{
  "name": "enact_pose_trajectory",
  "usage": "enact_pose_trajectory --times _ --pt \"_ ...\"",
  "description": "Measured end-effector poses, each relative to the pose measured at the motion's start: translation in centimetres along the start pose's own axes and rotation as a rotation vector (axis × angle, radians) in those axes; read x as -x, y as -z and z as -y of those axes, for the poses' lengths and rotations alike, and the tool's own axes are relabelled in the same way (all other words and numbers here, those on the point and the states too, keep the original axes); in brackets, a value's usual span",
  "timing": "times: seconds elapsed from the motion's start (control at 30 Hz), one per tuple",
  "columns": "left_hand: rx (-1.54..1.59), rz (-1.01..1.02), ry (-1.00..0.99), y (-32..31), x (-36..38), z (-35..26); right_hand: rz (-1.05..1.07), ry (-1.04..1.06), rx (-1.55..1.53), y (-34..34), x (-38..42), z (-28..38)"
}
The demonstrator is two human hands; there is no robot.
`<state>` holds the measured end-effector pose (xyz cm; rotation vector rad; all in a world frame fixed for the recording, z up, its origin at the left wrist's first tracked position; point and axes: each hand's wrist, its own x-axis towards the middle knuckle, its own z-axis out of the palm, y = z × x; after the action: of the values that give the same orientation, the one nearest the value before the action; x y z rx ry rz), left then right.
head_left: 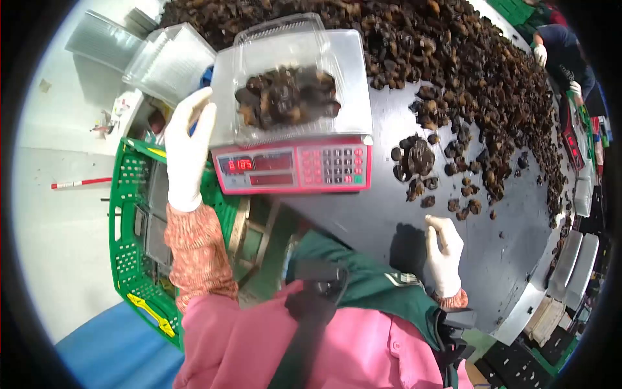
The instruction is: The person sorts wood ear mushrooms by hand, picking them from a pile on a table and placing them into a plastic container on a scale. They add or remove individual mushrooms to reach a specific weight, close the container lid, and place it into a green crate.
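Note:
A digital scale (291,168) with a red front, lit red digits and a keypad stands before me. On its metal pan lies a clear plastic clamshell box (278,39), lid up, holding dark brown, wet-looking mushroom-like pieces (288,97). My left hand (191,146), in a white glove, is raised at the scale's left edge, fingers curved, thumb apart, nothing visible in it. My right hand (444,256), also gloved, hovers over the grey table (363,223) near a small loose cluster of pieces (414,159). Its fingers are bent but apart, and I see nothing held.
A large heap of the dark pieces (453,58) spreads across the back and right. Stacked clear boxes (172,61) stand at upper left. A green crate (123,246) holding clear plastic sits below my left arm. Another person (570,61) with white gloves stands at far right.

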<state>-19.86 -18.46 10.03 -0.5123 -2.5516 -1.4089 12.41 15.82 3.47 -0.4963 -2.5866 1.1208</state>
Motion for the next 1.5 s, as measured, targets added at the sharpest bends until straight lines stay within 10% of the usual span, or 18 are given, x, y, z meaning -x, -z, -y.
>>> enact_pose_trajectory --times 0.5,1.0,1.07,1.17,1.5 --pt "-0.254 -0.005 -0.295 -1.6 -2.5 -2.4 -0.02 0.101 0.146 -1.6 -2.0 -0.1" --pt "0.068 0.007 0.023 -1.1 0.8 -1.1 -0.166 0.238 0.447 -2.7 -10.7 -2.6" --pt "0.054 -0.024 0.037 -0.8 1.4 -1.0 -0.37 0.18 0.273 -2.9 -10.5 -5.0" --pt "-0.025 -0.036 0.066 -0.7 1.7 -1.2 -0.177 -0.46 -0.633 0.6 -9.2 -2.8" --pt "-0.072 -0.043 0.036 -0.9 1.4 -1.0 -0.124 -0.351 -0.883 0.1 -8.6 -3.4"
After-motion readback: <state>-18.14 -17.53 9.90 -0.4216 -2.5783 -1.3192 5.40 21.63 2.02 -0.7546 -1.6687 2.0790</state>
